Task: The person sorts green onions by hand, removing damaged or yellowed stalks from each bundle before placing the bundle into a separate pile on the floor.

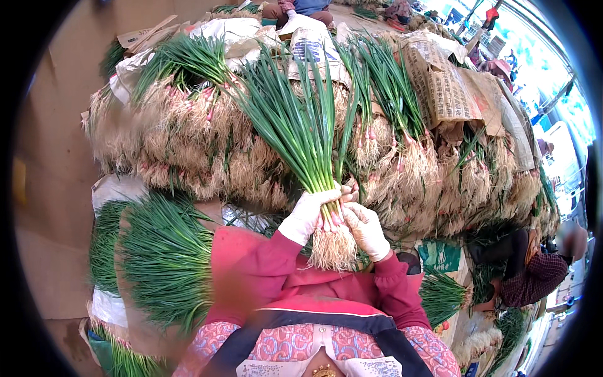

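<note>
In front of my body I hold a bunch of spring onions (308, 141), long green leaves pointing away, pink bulbs and pale roots toward me. My left hand (309, 212), in a whitish glove, is closed round the stems just above the bulbs. My right hand (366, 231), gloved too, is at the right side of the bunch, its fingers bent in against the stems and bulbs. The exact grip of those fingertips is partly hidden. The roots (333, 248) hang between my wrists.
A long heap of rooted spring onions (188, 125) lies across the far side, partly covered by sacks and brown paper (440, 81). Loose green bundles (166, 261) lie at my left, another (443, 295) at my right. A co-worker (534, 270) sits at the right; another person (308, 7) is beyond the heap.
</note>
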Demonstrator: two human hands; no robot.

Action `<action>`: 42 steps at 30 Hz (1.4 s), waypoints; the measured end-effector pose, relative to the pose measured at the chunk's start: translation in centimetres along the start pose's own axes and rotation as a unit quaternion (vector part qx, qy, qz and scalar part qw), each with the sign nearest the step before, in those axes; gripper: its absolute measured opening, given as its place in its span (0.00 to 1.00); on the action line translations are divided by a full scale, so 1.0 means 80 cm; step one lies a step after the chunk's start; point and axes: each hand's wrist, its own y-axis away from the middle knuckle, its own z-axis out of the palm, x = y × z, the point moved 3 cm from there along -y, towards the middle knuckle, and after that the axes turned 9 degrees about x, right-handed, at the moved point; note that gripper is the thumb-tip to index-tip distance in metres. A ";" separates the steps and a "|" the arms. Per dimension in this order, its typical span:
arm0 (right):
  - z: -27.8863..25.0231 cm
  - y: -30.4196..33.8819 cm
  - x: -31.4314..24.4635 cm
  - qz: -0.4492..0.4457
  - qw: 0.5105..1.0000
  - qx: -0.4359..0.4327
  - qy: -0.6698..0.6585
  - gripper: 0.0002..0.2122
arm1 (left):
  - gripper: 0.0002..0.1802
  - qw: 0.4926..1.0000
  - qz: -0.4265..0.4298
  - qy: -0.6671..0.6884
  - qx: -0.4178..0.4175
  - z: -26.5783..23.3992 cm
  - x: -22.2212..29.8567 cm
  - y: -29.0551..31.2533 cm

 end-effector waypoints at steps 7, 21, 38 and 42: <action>0.012 -0.062 -0.049 -0.098 0.942 0.045 0.319 0.13 | 0.08 0.998 -0.017 -0.059 0.003 -0.019 -0.017 -0.009; 0.026 -0.066 0.033 0.123 0.985 -0.109 -0.051 0.10 | 0.10 0.997 -0.042 0.063 -0.030 -0.030 -0.007 0.008; 0.005 -0.088 0.090 -0.008 0.892 -0.107 0.440 0.14 | 0.20 0.990 -0.016 0.116 -0.072 -0.008 0.013 0.038; 0.024 -0.091 -0.025 -0.173 0.861 0.012 0.477 0.19 | 0.20 0.963 0.046 0.232 -0.126 -0.014 0.027 0.048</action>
